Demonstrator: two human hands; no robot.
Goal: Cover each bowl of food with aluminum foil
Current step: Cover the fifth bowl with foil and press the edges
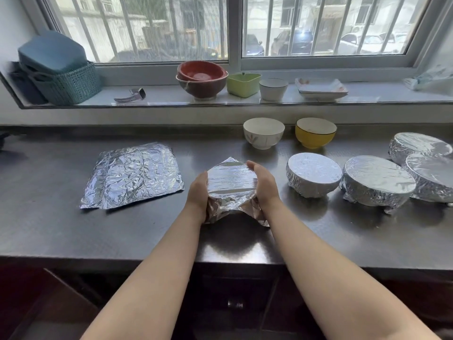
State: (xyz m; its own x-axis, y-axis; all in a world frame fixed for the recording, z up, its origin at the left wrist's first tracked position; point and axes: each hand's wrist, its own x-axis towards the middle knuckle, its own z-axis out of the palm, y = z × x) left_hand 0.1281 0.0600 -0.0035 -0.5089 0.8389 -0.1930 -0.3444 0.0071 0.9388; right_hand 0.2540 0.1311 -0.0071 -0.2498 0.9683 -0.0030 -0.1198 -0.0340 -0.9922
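Fingers of both hands curl down around the sides of the foil-draped bowl (231, 182) that I'm working at the middle of the steel counter (61, 229). My left hand (198, 192) clasps its left side and my right hand (263, 185) its right, palms pressing the sheet against the wall; the fingertips themselves are hidden behind the foil. The top of the sheet lies fairly flat, one corner sticks up at the far edge, and the near edge hangs loose and crumpled onto the counter between my wrists.

To the left, well apart from my left hand, lies a stack of spare foil sheets (133, 174), flat, with bare counter between. To the right stand four covered bowls: the nearest (313, 174) is near my right hand but not touching it, the next (377, 182) just beside that, and the last two (431, 177) (416, 146) overlap at the frame's edge. Behind them, near the back wall, a white bowl (263, 133) and a yellow bowl (315, 132) sit uncovered, apart from each other. The counter's front edge runs across under my forearms, with open steel before it.
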